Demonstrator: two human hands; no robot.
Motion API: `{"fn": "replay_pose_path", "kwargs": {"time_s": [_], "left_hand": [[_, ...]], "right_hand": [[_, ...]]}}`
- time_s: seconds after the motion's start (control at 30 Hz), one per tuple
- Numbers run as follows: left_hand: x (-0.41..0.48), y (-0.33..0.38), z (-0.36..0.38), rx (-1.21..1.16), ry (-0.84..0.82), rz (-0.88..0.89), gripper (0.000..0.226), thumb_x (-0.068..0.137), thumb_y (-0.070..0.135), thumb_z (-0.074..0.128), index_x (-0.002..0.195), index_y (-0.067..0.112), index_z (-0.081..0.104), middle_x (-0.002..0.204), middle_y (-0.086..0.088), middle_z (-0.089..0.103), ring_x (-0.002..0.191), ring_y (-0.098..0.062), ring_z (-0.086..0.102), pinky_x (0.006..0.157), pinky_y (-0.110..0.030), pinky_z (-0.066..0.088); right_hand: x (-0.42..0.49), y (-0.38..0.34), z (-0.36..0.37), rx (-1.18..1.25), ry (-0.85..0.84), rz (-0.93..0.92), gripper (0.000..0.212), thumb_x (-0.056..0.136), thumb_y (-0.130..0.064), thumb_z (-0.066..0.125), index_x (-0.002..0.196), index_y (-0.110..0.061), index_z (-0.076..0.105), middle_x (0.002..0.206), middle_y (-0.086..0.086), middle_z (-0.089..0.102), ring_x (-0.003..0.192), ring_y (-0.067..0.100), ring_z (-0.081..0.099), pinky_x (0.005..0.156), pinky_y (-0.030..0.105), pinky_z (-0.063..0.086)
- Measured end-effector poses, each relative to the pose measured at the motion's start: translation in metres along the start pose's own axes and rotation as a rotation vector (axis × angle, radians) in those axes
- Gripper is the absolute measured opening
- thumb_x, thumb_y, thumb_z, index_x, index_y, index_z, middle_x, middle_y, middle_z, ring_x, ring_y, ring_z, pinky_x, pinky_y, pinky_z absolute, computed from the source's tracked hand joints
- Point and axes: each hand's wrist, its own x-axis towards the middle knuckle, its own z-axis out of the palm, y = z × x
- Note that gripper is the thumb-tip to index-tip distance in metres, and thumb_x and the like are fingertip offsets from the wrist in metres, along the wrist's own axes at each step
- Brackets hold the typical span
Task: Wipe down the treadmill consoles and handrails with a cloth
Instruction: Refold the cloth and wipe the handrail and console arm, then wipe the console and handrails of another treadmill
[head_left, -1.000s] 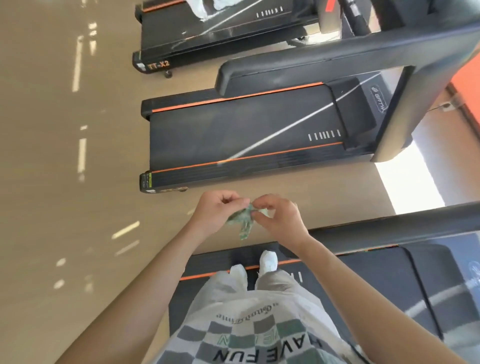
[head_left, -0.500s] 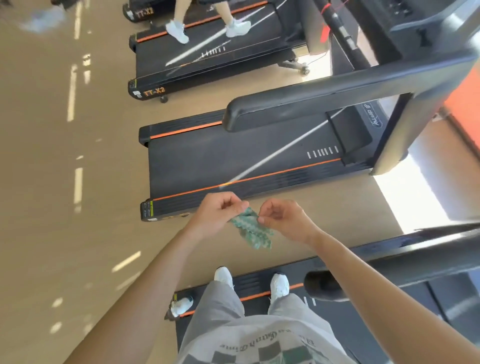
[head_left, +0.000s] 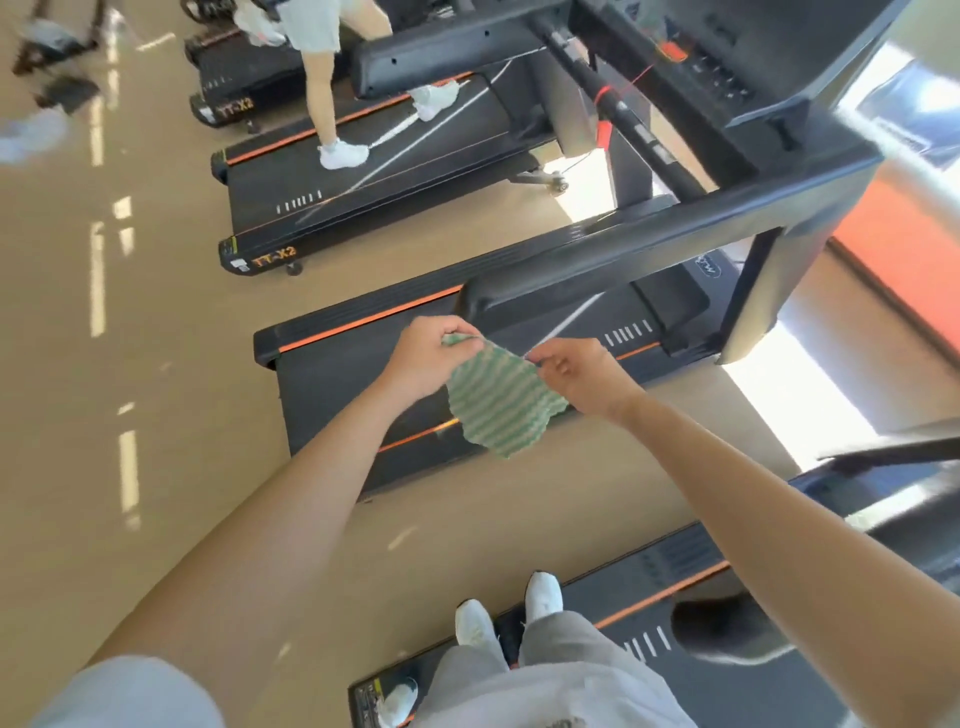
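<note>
Head-camera view, looking down past the person's outstretched bare forearms. A green-and-white striped cloth is held spread in the air between both hands, in front of the person at about chest height and above the floor gap and near edge of the neighbouring treadmill. The left hand pinches the cloth's upper left corner with curled fingers closed on the fabric; the right hand pinches the upper right corner between thumb and fingertips. The cloth hangs loosely below both grips, its lower edge free and touching nothing.

The person stands on the belt of the nearest treadmill, white shoes side by side near its rear end; grey trousers and a pale shirt fill the bottom of the view. This machine's black handrail shows at the right edge, blurred.

Just beyond the cloth lies the middle treadmill, black with orange side stripes. Its padded handrail runs from a rounded end just above the hands up to the console at upper right, where a row of buttons is visible.

On the far treadmill, labelled TT-X2, a second person stands in white sneakers and light shorts. The floor is tan and glossy.
</note>
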Motion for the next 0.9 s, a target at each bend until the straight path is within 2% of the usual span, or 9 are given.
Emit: {"fn": "replay_pose_path", "kwargs": {"time_s": [0.13,0.23,0.33,0.53,0.6,0.67,0.77,0.83,0.9], "left_hand": [[0.058,0.009,-0.007,0.268,0.004,0.02,0.011,0.094,0.037,0.065,0.085,0.043,0.068,0.095,0.013,0.072,0.101,-0.019,0.064,0.088,-0.041,0.051],[0.102,0.015,-0.011,0.346,0.043,0.022,0.012,0.091,0.036,0.065,0.081,0.041,0.068,0.091,0.01,0.073,0.096,-0.023,0.067,0.085,-0.042,0.054],[0.141,0.019,-0.01,0.41,0.098,0.011,0.009,0.09,0.029,0.067,0.09,0.032,0.076,0.093,0.002,0.076,0.094,-0.026,0.069,0.083,-0.04,0.055],[0.202,0.005,0.007,0.183,0.136,-0.066,0.018,0.093,0.015,0.064,0.081,0.025,0.073,0.08,0.005,0.066,0.088,-0.033,0.072,0.08,-0.044,0.061],[0.22,-0.004,0.013,0.178,0.097,-0.051,0.021,0.094,0.015,0.061,0.084,0.029,0.072,0.084,0.005,0.071,0.089,-0.029,0.072,0.084,-0.04,0.059],[0.239,-0.02,0.018,0.115,0.058,-0.033,0.018,0.094,0.015,0.062,0.09,0.028,0.074,0.088,0.007,0.074,0.091,-0.024,0.072,0.087,-0.041,0.058],[0.265,-0.037,0.026,-0.055,-0.095,-0.063,0.012,0.095,0.016,0.068,0.103,0.022,0.074,0.102,0.006,0.074,0.095,-0.016,0.072,0.091,-0.043,0.059],[0.277,-0.039,0.028,-0.169,-0.267,-0.083,0.026,0.092,0.017,0.074,0.117,0.022,0.066,0.121,0.007,0.065,0.1,-0.009,0.068,0.088,-0.033,0.06],[0.284,-0.039,0.027,-0.226,-0.454,-0.052,0.045,0.089,0.016,0.078,0.127,0.024,0.055,0.135,0.012,0.051,0.099,-0.005,0.067,0.075,-0.015,0.055]], "right_hand": [[0.051,-0.006,-0.02,-0.155,0.033,0.057,0.024,0.098,-0.008,0.053,0.111,-0.009,0.073,0.1,0.008,0.07,0.093,0.022,0.062,0.075,0.02,0.039],[0.092,-0.007,-0.029,-0.225,0.106,0.096,0.026,0.099,-0.015,0.05,0.116,-0.016,0.07,0.112,0.014,0.07,0.104,0.035,0.064,0.088,0.035,0.051],[0.125,-0.012,-0.039,-0.317,0.158,0.132,0.026,0.098,-0.009,0.044,0.112,-0.014,0.066,0.106,0.015,0.066,0.098,0.039,0.062,0.082,0.039,0.051],[0.173,0.002,-0.032,-0.055,0.355,0.279,0.028,0.096,-0.002,0.041,0.111,-0.009,0.063,0.11,0.013,0.065,0.097,0.033,0.057,0.083,0.037,0.048],[0.179,0.01,-0.02,0.051,0.441,0.263,0.025,0.098,-0.005,0.045,0.11,-0.01,0.066,0.111,0.01,0.065,0.098,0.028,0.058,0.084,0.034,0.047],[0.183,0.023,-0.004,0.05,0.521,0.218,0.023,0.095,-0.005,0.055,0.114,-0.011,0.065,0.121,0.008,0.059,0.109,0.027,0.056,0.097,0.042,0.047],[0.19,0.035,0.02,0.019,0.654,0.219,0.055,0.082,-0.006,0.07,0.133,-0.018,0.053,0.148,0.005,0.033,0.133,0.024,0.042,0.111,0.038,0.037],[0.194,0.033,0.035,0.082,0.781,0.305,0.06,0.08,-0.006,0.072,0.135,-0.017,0.051,0.151,0.005,0.023,0.131,0.015,0.04,0.108,0.029,0.036],[0.2,0.024,0.047,0.067,0.916,0.422,0.046,0.081,-0.011,0.074,0.124,-0.014,0.058,0.146,0.005,0.033,0.124,0.014,0.044,0.105,0.031,0.041]]}}
